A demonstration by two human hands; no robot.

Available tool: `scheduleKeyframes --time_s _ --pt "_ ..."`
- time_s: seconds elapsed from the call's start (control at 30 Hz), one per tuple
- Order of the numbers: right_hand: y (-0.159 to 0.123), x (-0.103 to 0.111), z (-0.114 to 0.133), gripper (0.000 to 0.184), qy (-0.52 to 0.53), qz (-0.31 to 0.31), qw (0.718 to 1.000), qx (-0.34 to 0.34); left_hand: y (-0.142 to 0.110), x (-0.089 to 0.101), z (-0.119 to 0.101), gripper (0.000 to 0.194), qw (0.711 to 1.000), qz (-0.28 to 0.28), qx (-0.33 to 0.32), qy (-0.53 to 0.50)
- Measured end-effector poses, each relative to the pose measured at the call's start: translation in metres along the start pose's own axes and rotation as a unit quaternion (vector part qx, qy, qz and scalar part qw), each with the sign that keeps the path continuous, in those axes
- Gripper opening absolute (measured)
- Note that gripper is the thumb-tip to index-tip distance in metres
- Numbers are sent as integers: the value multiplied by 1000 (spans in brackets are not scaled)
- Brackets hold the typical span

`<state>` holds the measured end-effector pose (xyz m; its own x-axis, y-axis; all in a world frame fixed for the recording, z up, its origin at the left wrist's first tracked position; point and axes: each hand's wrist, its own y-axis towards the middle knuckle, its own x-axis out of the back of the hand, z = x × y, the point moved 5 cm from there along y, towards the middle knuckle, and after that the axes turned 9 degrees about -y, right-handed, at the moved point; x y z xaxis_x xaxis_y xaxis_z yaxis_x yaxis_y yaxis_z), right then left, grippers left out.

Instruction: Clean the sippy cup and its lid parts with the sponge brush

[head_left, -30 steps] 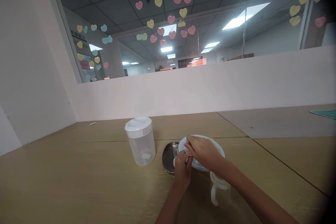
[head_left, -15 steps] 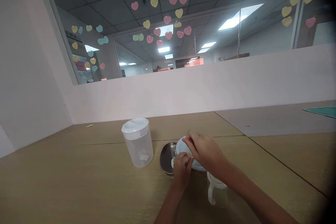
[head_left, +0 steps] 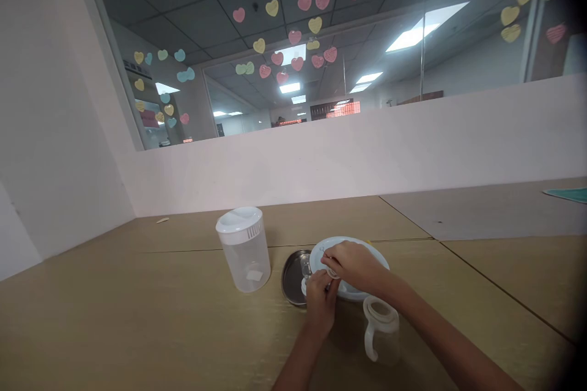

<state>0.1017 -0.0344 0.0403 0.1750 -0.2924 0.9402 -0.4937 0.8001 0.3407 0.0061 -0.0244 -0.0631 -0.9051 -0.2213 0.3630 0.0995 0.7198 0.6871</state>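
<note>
My left hand (head_left: 321, 302) has its fingers curled around a small pale, round-rimmed piece (head_left: 333, 274); its kind cannot be made out. Just above, my right hand (head_left: 355, 264) is closed, its fingertips bent down onto the same piece. Both hands are over the near left part of a white plate (head_left: 376, 256). Beside the plate, partly under it, lies a dark metal tray (head_left: 292, 281). A small clear item (head_left: 306, 265) rests in the tray, and a white round part shows beside my left fingers. Below my right forearm stands a clear jug (head_left: 387, 342) with a white handle and rim.
A tall translucent container (head_left: 247, 263) with a white lid stands left of the tray. A small flat scrap (head_left: 162, 220) lies near the wall, and a green cloth (head_left: 568, 195) at the far right. Behind the wooden table (head_left: 137, 317) rises a white wall with a window.
My right hand has come down from its raised bend, closer to my left fingers. More of the plate and the jug's rim now shows. The whole view has shifted slightly.
</note>
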Motion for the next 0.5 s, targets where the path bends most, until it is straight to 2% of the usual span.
scheduleKeyframes --time_s 0.13,0.37,0.43,0.5 --pt "5 2 5 49 -33 -19 999 -7 -2 -2 3 32 1000 -25 15 -1" --pt "0 22 3 48 -4 -66 998 -23 -6 -8 5 27 999 -38 -2 20" --pt "-6 33 2 46 41 -98 994 -33 -7 -10 6 26 999 -31 -6 40" --pt "-17 52 -2 45 103 -170 979 -49 -8 -14 6 25 998 -16 -13 65"
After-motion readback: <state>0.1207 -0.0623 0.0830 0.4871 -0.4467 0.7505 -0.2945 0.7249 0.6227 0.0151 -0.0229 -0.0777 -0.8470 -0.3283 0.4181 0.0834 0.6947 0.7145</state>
